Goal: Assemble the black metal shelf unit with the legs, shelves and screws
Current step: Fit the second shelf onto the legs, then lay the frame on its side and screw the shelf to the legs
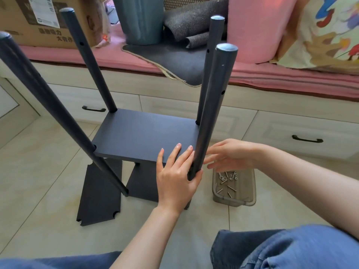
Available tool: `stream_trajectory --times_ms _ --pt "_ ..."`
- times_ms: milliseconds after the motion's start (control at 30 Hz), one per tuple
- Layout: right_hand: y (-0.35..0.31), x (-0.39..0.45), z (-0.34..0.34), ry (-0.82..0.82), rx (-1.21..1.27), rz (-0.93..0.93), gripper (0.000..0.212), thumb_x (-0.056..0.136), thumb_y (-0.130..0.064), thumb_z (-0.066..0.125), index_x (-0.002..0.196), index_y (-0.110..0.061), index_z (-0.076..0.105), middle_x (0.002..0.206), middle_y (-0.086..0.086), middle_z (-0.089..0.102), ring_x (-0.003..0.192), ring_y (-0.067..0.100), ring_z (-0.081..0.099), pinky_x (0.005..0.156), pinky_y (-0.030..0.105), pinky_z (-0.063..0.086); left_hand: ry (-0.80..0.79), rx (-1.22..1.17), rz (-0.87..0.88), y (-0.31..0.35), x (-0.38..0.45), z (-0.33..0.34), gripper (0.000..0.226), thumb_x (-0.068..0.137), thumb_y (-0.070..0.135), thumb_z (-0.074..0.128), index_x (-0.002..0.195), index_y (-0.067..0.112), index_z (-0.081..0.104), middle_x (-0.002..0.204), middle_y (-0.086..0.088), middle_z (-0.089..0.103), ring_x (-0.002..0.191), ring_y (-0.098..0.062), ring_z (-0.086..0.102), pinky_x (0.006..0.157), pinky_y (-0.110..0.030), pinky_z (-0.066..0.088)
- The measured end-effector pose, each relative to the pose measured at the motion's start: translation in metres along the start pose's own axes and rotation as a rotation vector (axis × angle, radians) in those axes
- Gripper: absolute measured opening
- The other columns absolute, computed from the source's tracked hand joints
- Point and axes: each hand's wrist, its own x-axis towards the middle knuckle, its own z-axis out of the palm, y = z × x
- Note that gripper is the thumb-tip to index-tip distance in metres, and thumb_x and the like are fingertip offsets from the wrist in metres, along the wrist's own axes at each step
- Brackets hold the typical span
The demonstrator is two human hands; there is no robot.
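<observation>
Four round matte legs (211, 105) rise from a flat shelf (139, 133). Left hand (176, 177) grasps one leg; right hand (231, 154) hovers beside it, fingers released.

The left hand (175, 178) is extended forward from the lower middle of the view, its bare forearm angled up and slightly right. Its fingers (172, 154) are laid nearly straight and flat, pointing away from the body, while the thumb (195, 178) is hooked round the near right leg (211, 111), so the leg is pinched between thumb and palm edge. The right hand (231, 155) is brought in from the right, its forearm stretched across from the lower right corner. Its fingers are held loosely spread and relaxed, pointing left toward the same leg; nothing is gripped, and contact with the leg cannot be made out. Both knees, clad in blue denim, are seen at the bottom edge.
</observation>
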Motion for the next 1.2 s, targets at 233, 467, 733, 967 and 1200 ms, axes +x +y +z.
stream_trajectory --times_ms 233,467,733,967,1200 --pt "0.072 0.010 -0.027 0.171 0.119 0.045 0.024 0.098 -0.019 0.060 0.119 -0.006 0.061 0.105 0.012 0.074 0.097 0.024 0.072 0.086 0.036 0.059 0.036 0.017 0.006 -0.001 0.003 0.004 0.042 0.088 0.044 0.066 0.120 0.018 0.074 0.129 0.007 0.069 0.134 -0.018 0.054 0.119 -0.046 0.026" --pt "0.143 0.054 -0.024 0.312 0.007 0.101 0.014 0.098 -0.011 0.058 0.101 0.001 0.064 0.086 0.013 0.066 0.062 0.013 0.058 0.050 0.020 0.047 0.048 0.041 -0.003 -0.001 0.008 0.009 0.037 0.087 0.041 0.071 0.116 0.018 0.076 0.128 0.007 0.070 0.134 -0.020 0.054 0.117 -0.045 0.028" --pt "0.193 0.125 -0.021 0.325 -0.211 0.139 0.020 0.090 -0.005 0.054 0.072 -0.008 0.062 0.059 0.007 0.058 0.050 0.020 0.050 0.046 0.026 0.039 0.085 0.073 -0.002 -0.003 0.019 0.017 0.028 0.086 0.037 0.070 0.104 0.017 0.078 0.126 0.007 0.070 0.133 -0.020 0.056 0.114 -0.045 0.031" --pt "0.199 0.173 -0.015 0.316 -0.354 0.316 0.019 0.088 -0.010 0.058 0.072 -0.012 0.048 0.056 0.004 0.053 0.043 0.015 0.045 0.034 0.015 0.030 0.093 0.100 -0.005 -0.003 0.022 0.020 0.025 0.088 0.037 0.070 0.099 0.015 0.078 0.121 0.005 0.073 0.131 -0.021 0.058 0.113 -0.046 0.032" --pt "0.211 0.202 -0.009 0.346 -0.289 0.427 0.023 0.097 -0.019 0.056 0.077 -0.009 0.055 0.071 0.009 0.067 0.049 0.019 0.056 0.048 0.024 0.046 0.083 0.090 -0.012 -0.003 0.021 0.021 0.022 0.087 0.034 0.071 0.097 0.016 0.078 0.122 0.005 0.072 0.130 -0.022 0.058 0.112 -0.049 0.034"
